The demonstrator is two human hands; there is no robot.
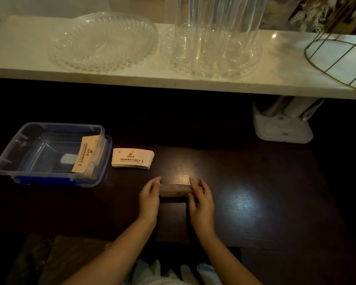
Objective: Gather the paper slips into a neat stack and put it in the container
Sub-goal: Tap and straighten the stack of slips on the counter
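Both hands, left (149, 197) and right (200, 199), have fingers pressed on the slips' (174, 189) ends, right of the container (49, 153). I'd tap the edges flush before lifting.

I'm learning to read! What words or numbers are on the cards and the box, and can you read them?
Flat stack of tan paper slips on the dark table: logo, a printed line and a small mark at one corner, all too small to read.
Tan slip leaning inside the clear blue-rimmed plastic container: same print, unreadable.
Stack between the hands: only edges and a faint blurred print show.
Nothing else carries text.
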